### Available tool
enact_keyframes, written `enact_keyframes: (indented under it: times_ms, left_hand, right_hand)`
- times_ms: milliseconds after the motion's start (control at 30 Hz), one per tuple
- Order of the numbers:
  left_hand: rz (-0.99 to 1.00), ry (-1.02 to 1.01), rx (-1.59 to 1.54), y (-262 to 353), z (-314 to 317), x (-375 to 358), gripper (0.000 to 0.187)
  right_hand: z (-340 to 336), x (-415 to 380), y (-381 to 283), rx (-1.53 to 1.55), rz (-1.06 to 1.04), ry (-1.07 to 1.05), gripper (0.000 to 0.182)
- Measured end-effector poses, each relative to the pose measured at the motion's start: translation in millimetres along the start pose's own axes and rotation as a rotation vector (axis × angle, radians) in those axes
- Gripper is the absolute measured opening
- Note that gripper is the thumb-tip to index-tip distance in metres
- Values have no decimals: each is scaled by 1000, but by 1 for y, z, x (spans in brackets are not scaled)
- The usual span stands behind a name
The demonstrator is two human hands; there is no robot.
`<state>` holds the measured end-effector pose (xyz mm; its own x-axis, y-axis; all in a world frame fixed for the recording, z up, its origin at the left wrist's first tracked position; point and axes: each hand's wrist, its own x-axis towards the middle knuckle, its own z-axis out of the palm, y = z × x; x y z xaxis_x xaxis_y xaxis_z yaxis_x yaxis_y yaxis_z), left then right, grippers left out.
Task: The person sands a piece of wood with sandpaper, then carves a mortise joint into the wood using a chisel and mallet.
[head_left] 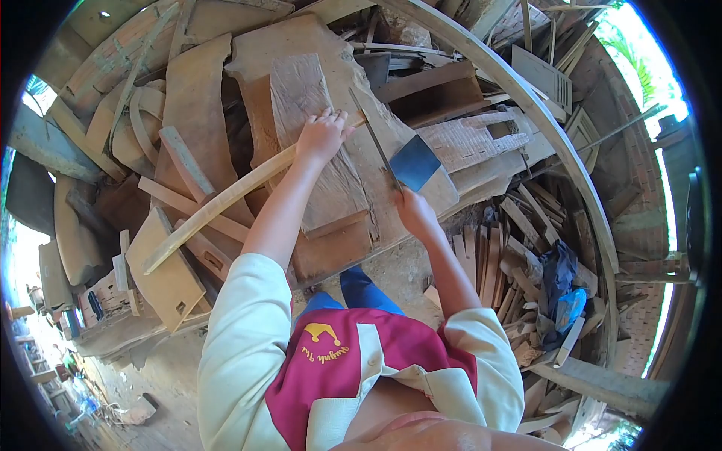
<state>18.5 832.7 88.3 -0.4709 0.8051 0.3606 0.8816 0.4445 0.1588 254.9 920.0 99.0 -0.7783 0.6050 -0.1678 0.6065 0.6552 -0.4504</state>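
My left hand point(325, 134) is closed over a long, slightly bent wood strip point(218, 204) near its far end. That strip runs down to the left, across a thick rough wood block point(301, 90) on the bench. In my right hand point(412, 210) is a long, thin, dark metal tool point(374, 139), gripped at its near end. The narrow tool crosses right at the far end of the strip, just right of my left hand. A dark blue square sheet point(415, 163) lies on the bench boards beside the tool, close above my right hand.
Wide slabs point(197, 98) and a wood panel with a cut slot point(169, 263) lie to the left. A big curved wood frame point(553, 128) arches along the right. Below it sit stacked offcuts point(489, 263) and a dark plastic bag point(556, 274).
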Motion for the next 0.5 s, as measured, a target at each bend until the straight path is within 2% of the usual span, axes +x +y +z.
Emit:
enact_keyframes:
  times_ms: [133, 233, 500]
  left_hand:
    - [47, 73, -2, -3, 4, 0, 44]
    - [18, 50, -23, -3, 5, 0, 43]
    - [6, 58, -39, -4, 1, 4, 42]
  right_hand:
    - [-21, -45, 6, 22, 108, -100, 33]
    - [-35, -41, 0, -8, 134, -128, 34]
    - [-35, 86, -54, -75, 39, -164, 36]
